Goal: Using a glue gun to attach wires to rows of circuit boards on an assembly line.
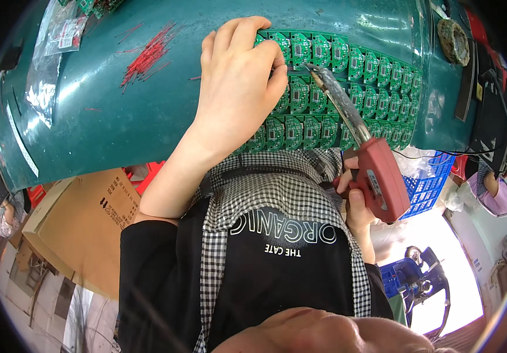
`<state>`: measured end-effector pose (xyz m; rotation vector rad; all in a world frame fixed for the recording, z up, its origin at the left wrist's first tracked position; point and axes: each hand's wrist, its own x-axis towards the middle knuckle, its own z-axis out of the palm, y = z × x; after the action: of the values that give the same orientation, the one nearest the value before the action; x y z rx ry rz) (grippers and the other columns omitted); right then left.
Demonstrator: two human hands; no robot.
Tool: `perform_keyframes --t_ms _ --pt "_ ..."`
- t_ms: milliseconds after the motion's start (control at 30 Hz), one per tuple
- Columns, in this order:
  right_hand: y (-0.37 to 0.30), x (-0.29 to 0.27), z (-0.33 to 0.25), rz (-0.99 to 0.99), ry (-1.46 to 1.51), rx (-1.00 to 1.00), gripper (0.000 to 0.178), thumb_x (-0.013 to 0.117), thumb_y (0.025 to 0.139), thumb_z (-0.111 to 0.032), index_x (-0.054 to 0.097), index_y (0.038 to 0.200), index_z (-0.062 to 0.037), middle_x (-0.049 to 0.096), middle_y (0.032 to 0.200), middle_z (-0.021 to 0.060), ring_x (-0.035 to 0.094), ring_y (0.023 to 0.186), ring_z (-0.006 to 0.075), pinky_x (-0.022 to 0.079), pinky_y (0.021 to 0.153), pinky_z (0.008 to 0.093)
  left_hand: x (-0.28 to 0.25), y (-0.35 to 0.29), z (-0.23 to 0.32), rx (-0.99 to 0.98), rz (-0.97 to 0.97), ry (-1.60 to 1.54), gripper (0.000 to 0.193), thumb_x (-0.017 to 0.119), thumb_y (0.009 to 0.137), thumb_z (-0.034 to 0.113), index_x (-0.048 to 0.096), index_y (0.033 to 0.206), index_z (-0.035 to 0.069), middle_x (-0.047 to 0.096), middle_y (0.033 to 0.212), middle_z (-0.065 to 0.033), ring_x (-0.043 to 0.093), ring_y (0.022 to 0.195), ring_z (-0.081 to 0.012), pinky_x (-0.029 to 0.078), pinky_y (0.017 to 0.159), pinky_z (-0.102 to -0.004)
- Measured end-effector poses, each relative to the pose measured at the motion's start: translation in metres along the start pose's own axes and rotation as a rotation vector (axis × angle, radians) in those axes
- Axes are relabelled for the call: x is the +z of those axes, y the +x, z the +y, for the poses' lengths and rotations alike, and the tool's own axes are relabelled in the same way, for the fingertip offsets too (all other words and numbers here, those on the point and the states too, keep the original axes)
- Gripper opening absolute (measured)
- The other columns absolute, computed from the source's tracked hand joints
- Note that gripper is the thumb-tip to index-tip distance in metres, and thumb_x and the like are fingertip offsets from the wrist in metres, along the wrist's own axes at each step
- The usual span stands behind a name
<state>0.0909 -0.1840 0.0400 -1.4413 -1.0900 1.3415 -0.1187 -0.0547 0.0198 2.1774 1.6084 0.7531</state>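
Observation:
Three rows of green circuit boards (377, 103) lie on the green table, stretching rightward from beneath my left hand (234, 79). That hand rests on the left end of the rows with its fingers bent and closed; whatever they pinch is hidden. A short bit of red wire (194, 78) shows just left of it; I cannot tell whether it is held. My right hand (356, 203) is wrapped round the handle of a red soldering gun (381, 176). Its metal barrel (345, 106) slants up to the left, with the tip over the upper boards, close to my left fingers.
A loose pile of red wires (147, 59) lies on the green table (106, 141), near a clear plastic bag (47, 65). A round brownish object (453, 42) sits at the far right. Below the table edge are a cardboard box (83, 223) and a blue crate (424, 185).

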Motion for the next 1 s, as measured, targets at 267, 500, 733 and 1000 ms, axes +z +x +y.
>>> perform_keyframes --t_ms 267,500,733,1000 --pt "-0.001 0.001 0.005 0.022 0.048 -0.006 0.058 0.063 0.076 -0.035 0.043 0.113 0.0042 0.053 0.100 0.0152 0.049 0.054 0.0129 0.042 0.050 0.0238 -0.004 -0.001 -0.002 -0.027 0.013 0.032 0.008 0.061 0.069 0.008 0.055 0.072 0.005 0.051 0.110 -0.0126 0.045 0.105 -0.0312 0.034 0.089 -0.0402" --pt "0.001 -0.003 0.000 0.142 -0.061 -0.148 0.055 0.060 0.078 -0.036 0.042 0.110 0.0047 0.053 0.100 0.0128 0.048 0.053 0.0114 0.041 0.060 0.0240 0.003 -0.002 0.004 -0.026 0.048 -0.005 0.011 0.063 0.066 0.009 0.053 0.071 0.004 0.050 0.105 -0.0117 0.043 0.105 -0.0294 0.033 0.089 -0.0418" --pt "0.000 -0.005 0.009 0.178 -0.044 -0.160 0.051 0.058 0.080 -0.035 0.041 0.109 0.0041 0.053 0.100 0.0110 0.047 0.051 0.0108 0.038 0.081 0.0358 -0.035 0.000 -0.047 -0.083 0.132 0.169 0.011 0.061 0.071 0.013 0.058 0.077 0.004 0.057 0.089 -0.0123 0.051 0.089 -0.0303 0.039 0.080 -0.0383" --pt "0.001 -0.001 0.002 0.164 -0.055 -0.164 0.052 0.057 0.079 -0.036 0.042 0.109 0.0043 0.053 0.099 0.0110 0.047 0.051 0.0108 0.035 0.086 0.0384 -0.082 -0.017 -0.130 -0.321 0.250 0.388 0.012 0.063 0.073 0.016 0.063 0.079 0.006 0.057 0.082 -0.0075 0.051 0.082 -0.0275 0.040 0.074 -0.0378"
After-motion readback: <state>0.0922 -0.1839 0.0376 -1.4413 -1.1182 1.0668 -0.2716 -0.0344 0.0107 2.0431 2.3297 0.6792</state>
